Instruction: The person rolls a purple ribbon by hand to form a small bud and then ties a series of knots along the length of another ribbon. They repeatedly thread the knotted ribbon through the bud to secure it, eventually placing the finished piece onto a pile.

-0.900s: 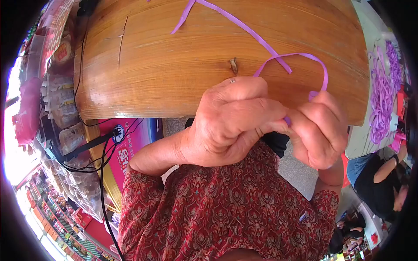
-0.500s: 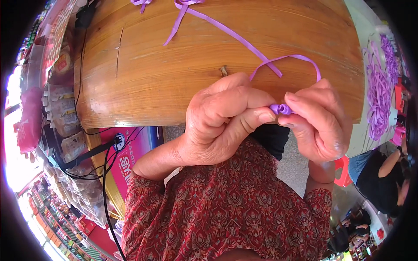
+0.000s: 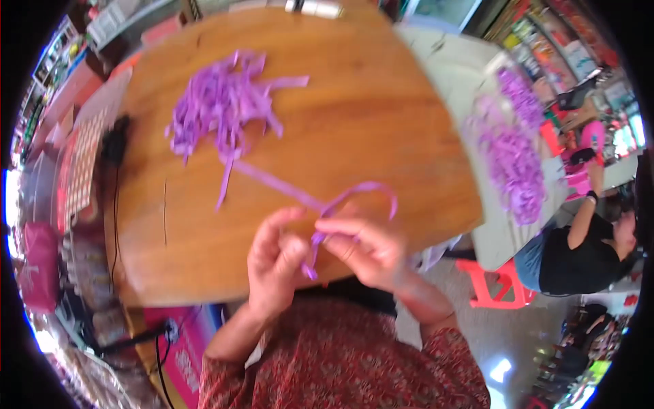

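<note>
A thin purple ribbon (image 3: 371, 185) loops up from my right hand (image 3: 371, 252), whose thumb and fingertips pinch it at a small bunched part. A short purple end hangs below that pinch, close to my left thumb. My left hand (image 3: 272, 262) is beside it, index finger and thumb apart, with nothing plainly gripped between them. One straight length of the ribbon crosses the wooden table toward a heap of purple ribbons (image 3: 221, 102) at the far left. Motion blur softens the fingertips and the bunched part.
The wooden table (image 3: 368, 129) has a thin dark crack on its left. A pale side table (image 3: 436, 61) at the right bears more purple ribbons (image 3: 514, 163). Near it are a red stool (image 3: 487, 290) and a seated person in black (image 3: 579, 255). A pink bag (image 3: 41, 266) is at far left.
The view has swung up, bringing the whole ribbon heap into sight. My left fingers have come off the rolled purple ribbon and spread apart; my right hand still pinches it.
</note>
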Tool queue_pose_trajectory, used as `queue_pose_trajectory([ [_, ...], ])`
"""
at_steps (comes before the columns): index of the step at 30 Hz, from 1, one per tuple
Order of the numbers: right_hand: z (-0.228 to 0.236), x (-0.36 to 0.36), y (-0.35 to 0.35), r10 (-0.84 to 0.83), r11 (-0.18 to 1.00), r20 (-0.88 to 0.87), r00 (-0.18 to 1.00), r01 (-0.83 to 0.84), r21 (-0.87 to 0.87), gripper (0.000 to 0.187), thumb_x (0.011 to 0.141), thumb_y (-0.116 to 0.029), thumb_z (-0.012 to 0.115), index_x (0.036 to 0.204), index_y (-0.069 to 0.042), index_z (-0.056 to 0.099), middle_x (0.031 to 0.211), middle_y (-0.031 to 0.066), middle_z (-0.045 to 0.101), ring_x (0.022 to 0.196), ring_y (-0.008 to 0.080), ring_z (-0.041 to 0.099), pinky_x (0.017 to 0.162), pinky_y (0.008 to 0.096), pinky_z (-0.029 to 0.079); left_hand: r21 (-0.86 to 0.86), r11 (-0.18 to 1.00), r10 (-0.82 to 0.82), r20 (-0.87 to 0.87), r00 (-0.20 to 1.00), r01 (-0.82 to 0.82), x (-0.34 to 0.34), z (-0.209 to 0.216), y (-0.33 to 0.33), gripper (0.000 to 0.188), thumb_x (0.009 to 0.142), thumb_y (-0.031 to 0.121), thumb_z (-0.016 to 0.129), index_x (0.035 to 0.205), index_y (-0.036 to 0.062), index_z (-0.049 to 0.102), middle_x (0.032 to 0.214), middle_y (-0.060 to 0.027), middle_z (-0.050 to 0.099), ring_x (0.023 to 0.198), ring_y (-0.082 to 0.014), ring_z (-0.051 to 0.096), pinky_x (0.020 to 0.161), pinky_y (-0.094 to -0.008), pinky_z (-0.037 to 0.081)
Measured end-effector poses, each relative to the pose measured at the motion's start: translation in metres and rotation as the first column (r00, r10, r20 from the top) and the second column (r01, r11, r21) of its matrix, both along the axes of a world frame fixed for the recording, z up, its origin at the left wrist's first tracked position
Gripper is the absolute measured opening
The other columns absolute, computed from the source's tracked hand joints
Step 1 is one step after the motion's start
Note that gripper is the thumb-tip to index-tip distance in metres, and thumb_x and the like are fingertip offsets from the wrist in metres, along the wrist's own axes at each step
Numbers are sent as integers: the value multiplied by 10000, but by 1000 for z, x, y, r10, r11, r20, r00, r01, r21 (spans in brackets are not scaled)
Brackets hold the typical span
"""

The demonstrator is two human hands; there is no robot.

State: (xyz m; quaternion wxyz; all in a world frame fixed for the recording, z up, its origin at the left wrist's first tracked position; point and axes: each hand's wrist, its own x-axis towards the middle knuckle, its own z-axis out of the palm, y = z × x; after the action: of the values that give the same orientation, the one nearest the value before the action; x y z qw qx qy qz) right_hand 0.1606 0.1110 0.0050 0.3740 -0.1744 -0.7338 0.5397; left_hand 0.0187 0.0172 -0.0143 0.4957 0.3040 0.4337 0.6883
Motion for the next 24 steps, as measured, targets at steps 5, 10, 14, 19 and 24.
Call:
queue_pose_trajectory([
  [5,0,-3,-6,34,986,-181,983,-63,-157,328,856,15,621,1142,25,459,981,126,634,906,146,625,784,249,497,132,990,-43,-85,995,54,13,5,1,350,910,48,561,1255,5,520,742,6,569,591,-47,465,540,-187,416],
  [10,21,-6,-6,-60,994,-46,997,56,-96,383,824,-14,669,1160,1,484,1012,137,641,867,162,621,753,258,490,200,979,39,-2,999,-38,13,19,5,233,919,64,551,1135,-7,601,736,7,562,596,-38,451,526,-177,388],
  [14,25,-6,-7,-430,712,-153,890,439,548,389,729,-44,753,1073,-6,576,1062,139,616,945,220,601,780,301,495,254,903,354,19,935,-347,-1,27,12,163,927,80,539,1029,-27,607,709,15,529,584,-36,431,504,-180,353],
  [19,0,-24,-22,-116,986,-125,985,130,107,350,819,-83,680,1133,8,555,1073,118,593,971,205,580,835,306,459,475,786,534,-196,822,-397,14,33,21,184,925,60,538,1080,-19,598,785,-10,559,664,-67,497,570,-194,398],
  [24,4,-30,-31,-95,995,-249,964,98,3,320,859,-70,618,1161,14,551,1091,133,590,1031,230,570,858,325,457,549,773,569,-379,730,-318,19,35,19,188,907,52,563,1075,-20,607,824,-43,566,723,-99,533,607,-211,433],
])
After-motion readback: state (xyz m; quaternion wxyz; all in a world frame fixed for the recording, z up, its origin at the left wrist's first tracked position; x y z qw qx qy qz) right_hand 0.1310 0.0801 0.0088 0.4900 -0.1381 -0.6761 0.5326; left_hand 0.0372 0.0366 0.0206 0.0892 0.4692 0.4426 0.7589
